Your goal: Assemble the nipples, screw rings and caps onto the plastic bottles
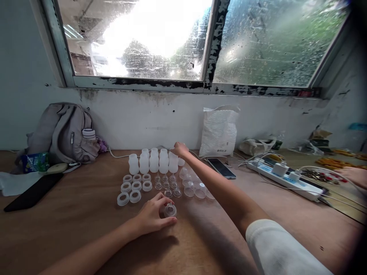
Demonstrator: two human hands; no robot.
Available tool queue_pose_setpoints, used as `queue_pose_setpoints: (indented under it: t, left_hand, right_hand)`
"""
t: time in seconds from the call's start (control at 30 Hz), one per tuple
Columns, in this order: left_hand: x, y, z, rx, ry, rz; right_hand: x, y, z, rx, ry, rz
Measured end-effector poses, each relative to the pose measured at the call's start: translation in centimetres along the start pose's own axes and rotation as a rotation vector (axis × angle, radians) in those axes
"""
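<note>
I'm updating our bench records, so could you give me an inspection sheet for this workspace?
Surface: brown tabletop, small dark marks at lower right.
Job's things: white bottles, rings, small transparent pieces, larger transparent cups, grouped.
Clutter: backpack, black flat item, phone, white bag.
Hands: left hand has fingers around a transparent piece; right hand at the bottles, grip unclear.
Cables: white cables near the wall and around the power strip.
Surroundings: window with peeling frame; another person's hand at right edge.

On the brown table (57, 233) stand white bottles (154, 163). Left of them sits a backpack (61, 133), right a phone (221, 168).
</note>
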State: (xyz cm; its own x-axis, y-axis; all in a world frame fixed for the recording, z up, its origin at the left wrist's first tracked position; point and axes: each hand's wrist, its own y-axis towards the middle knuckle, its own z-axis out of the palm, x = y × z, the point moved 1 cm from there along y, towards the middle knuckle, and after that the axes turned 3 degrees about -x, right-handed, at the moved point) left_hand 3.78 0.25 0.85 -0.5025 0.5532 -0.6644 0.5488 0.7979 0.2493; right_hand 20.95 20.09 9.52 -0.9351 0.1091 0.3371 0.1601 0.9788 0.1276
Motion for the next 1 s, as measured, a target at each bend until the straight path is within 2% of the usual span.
queue_pose_setpoints:
  t: [0.3, 0.43, 0.53, 0.67, 0.77, 0.87, 0.93, 1.0]
  left_hand:
    - [0.3, 0.1, 0.3, -0.028, -0.02, -0.006]
    - [0.4, 0.1, 0.2, -0.043, -0.053, 0.019]
    - [0.4, 0.2, 0.2, -0.042, -0.1, 0.028]
    - [0.4, 0.2, 0.3, -0.052, -0.177, 0.027]
    - [0.8, 0.4, 0.3, -0.037, -0.288, 0.011]
    - [1.6, 0.8, 0.4, -0.043, -0.416, -0.005]
    - [2.1, 1.0, 0.5, -0.077, -0.475, -0.009]
    - [2.6, 1.2, 0.7, -0.097, -0.528, -0.03]
  right_hand:
    - [0.6, 0.5, 0.1, 0.043, -0.058, 0.009]
    - [0.7, 0.3, -0.4, 0.018, -0.037, 0.002]
    - [0.8, -0.2, -1.6, -0.046, -0.005, -0.017]
    - [1.0, -1.2, -4.3, -0.176, 0.056, -0.071]
    - [1.2, -2.6, -6.5, -0.29, 0.113, -0.143]
    - [1.2, -5.0, -7.8, -0.428, 0.296, -0.303]
    - [0.8, -7.5, -8.0, -0.493, 0.49, -0.436]
    - [0.0, -10.5, -7.3, -0.448, 0.64, -0.531]
